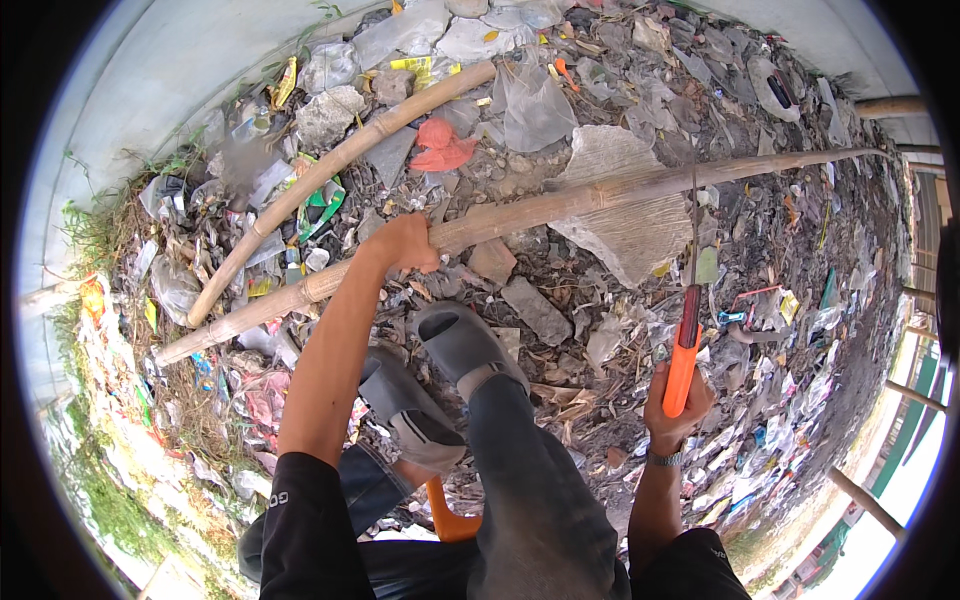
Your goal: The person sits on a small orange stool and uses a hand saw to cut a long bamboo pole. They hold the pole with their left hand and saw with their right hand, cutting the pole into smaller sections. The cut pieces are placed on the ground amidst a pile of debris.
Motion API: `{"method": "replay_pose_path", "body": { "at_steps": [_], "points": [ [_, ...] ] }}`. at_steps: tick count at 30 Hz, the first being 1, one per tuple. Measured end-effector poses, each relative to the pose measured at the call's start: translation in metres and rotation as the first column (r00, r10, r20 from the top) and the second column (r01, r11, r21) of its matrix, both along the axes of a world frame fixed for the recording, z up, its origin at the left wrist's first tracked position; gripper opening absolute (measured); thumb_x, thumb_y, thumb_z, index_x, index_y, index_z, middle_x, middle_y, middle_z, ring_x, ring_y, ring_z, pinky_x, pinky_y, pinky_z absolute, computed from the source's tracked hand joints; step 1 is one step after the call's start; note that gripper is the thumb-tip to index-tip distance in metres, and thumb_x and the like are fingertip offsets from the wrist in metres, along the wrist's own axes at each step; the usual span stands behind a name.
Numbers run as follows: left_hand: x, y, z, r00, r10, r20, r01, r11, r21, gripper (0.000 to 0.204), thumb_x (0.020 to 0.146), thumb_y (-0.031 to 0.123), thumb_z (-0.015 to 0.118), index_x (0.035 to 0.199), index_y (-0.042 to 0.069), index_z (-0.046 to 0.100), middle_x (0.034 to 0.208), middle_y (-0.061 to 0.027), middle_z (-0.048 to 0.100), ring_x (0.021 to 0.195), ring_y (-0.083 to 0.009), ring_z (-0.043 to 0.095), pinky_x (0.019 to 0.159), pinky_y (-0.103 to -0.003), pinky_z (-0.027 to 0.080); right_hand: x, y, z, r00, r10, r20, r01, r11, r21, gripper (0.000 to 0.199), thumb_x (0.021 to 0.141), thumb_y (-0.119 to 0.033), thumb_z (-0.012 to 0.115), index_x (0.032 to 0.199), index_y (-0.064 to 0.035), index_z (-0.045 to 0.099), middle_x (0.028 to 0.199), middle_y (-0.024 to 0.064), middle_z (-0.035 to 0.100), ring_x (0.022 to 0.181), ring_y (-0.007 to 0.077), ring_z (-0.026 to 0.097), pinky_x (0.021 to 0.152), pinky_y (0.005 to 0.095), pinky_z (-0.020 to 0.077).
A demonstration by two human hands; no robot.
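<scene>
A long bamboo pole (560, 205) lies slantwise in front of me, its thin end at the far right. My left hand (405, 243) is closed around it, left of the middle. In my right hand (682, 400) is a handsaw (684, 370) with an orange handle, fingers wrapped round the grip. The narrow dark blade points away from me and crosses the pole right of a flat broken concrete slab (625, 240). Whether its teeth touch the bamboo I cannot tell. The pole passes over that slab.
A second, shorter bamboo pole (340, 165) lies at the left. Rubble, plastic scraps and litter cover the ground. My feet wear grey clogs (465, 345); an orange plastic piece (450, 515) shows between my legs. A pale wall (130, 90) borders the far left.
</scene>
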State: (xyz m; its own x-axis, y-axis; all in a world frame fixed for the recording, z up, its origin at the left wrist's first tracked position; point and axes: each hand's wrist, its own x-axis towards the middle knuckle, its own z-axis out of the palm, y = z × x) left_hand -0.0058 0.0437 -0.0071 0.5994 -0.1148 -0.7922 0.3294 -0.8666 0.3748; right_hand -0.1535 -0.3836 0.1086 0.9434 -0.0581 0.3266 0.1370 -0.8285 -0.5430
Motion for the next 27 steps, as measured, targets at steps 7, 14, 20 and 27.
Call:
{"method": "replay_pose_path", "body": {
  "at_steps": [7, 14, 20, 27],
  "points": [
    [-0.025, 0.011, -0.02, 0.949, -0.08, 0.306, 0.048, 0.993, 0.112, 0.046, 0.062, 0.026, 0.078, 0.095, -0.005, 0.073, 0.093, -0.0274, 0.076, 0.092, -0.0422, 0.075, 0.082, -0.047, 0.061, 0.076, 0.038, -0.078, 0.994, 0.101, 0.032, -0.104, 0.989, 0.102, 0.02, 0.083, -0.007, 0.082, 0.083, -0.0013, 0.063, 0.066, 0.0109, 0.058, 0.053, 0.0244, 0.054, 0.053, 0.0352, 0.0436],
    [-0.06, 0.02, 0.002, 0.776, -0.068, 0.627, -0.102, 0.967, 0.232, 0.058, 0.071, 0.034, 0.082, 0.119, 0.005, 0.068, 0.118, -0.0202, 0.069, 0.114, -0.0394, 0.065, 0.102, -0.05, 0.05, 0.041, 0.009, -0.088, 0.982, 0.186, 0.01, -0.186, 0.982, -0.028, 0.02, 0.08, -0.004, 0.078, 0.086, -0.0013, 0.059, 0.074, 0.0157, 0.057, 0.063, 0.0388, 0.06, 0.056, 0.0433, 0.0468],
    [-0.146, -0.022, -0.011, 0.153, 0.439, 0.885, -0.558, 0.778, -0.29, 0.072, 0.08, 0.037, 0.085, 0.134, 0.003, 0.052, 0.137, -0.0184, 0.052, 0.127, -0.0359, 0.052, 0.106, -0.049, 0.045, -0.077, -0.058, -0.089, 0.982, -0.189, -0.029, 0.173, 0.944, -0.279, 0.018, 0.088, -0.009, 0.077, 0.091, -0.0021, 0.062, 0.076, 0.019, 0.062, 0.061, 0.0399, 0.06, 0.055, 0.0457, 0.0448],
    [-0.163, -0.016, -0.032, -0.37, 0.841, -0.395, -0.654, -0.538, -0.532, 0.109, 0.083, 0.058, 0.081, 0.161, 0.005, 0.027, 0.158, -0.0191, 0.038, 0.139, -0.0294, 0.047, 0.117, -0.05, 0.041, -0.087, -0.05, -0.097, 0.813, -0.294, -0.503, 0.074, 0.908, -0.412, 0.038, 0.082, -0.015, 0.081, 0.114, -0.0017, 0.066, 0.107, 0.0205, 0.065, 0.098, 0.041, 0.065, 0.083, 0.0497, 0.0518]
  ]
}}
